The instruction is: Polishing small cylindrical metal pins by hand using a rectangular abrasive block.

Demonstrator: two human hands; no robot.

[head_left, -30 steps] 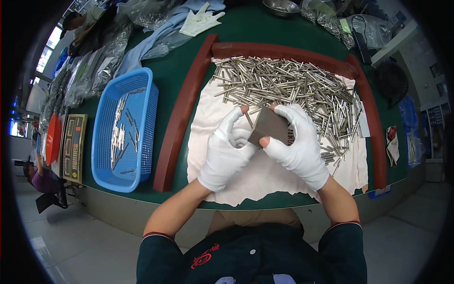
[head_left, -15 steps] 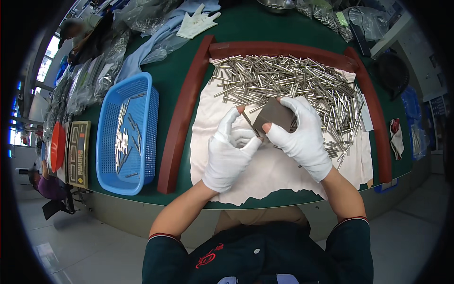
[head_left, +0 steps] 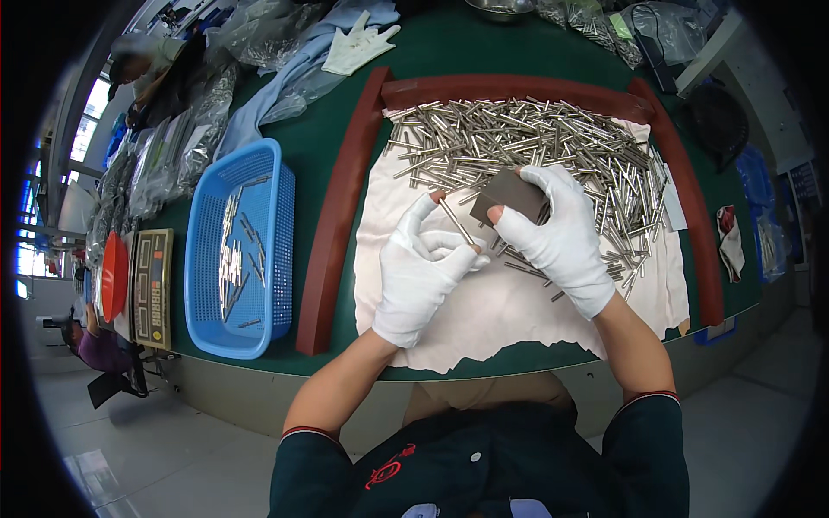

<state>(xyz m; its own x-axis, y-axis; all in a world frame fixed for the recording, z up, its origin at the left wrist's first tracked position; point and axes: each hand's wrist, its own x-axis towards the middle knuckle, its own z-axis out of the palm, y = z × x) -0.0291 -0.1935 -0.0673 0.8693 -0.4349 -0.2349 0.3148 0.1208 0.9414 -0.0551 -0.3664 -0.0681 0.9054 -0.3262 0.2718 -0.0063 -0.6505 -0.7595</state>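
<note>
My left hand (head_left: 419,276), in a white glove with bare fingertips, pinches a thin metal rod (head_left: 456,222) by its two ends between index finger and thumb. My right hand (head_left: 557,237), gloved the same way, grips a dark grey-brown block (head_left: 508,197) between thumb and fingers. The block is just right of the rod, with a small gap between them. Beyond both hands, a large heap of shiny metal rods (head_left: 518,129) lies on a pale cloth (head_left: 484,332). A few loose rods lie below the block, partly hidden by my right hand.
Red-brown bars (head_left: 324,276) frame the cloth on three sides. Left of them, a blue plastic basket (head_left: 283,250) holds several rods. Beside it are a calculator-like device (head_left: 151,289) and a red tray (head_left: 113,276). A white glove (head_left: 360,43) and plastic bags lie farther back; other people are at left.
The block in my right hand has moved slightly right, away from the rod. The rod now shows bright between my left fingertips. The whole view has shifted a little.
</note>
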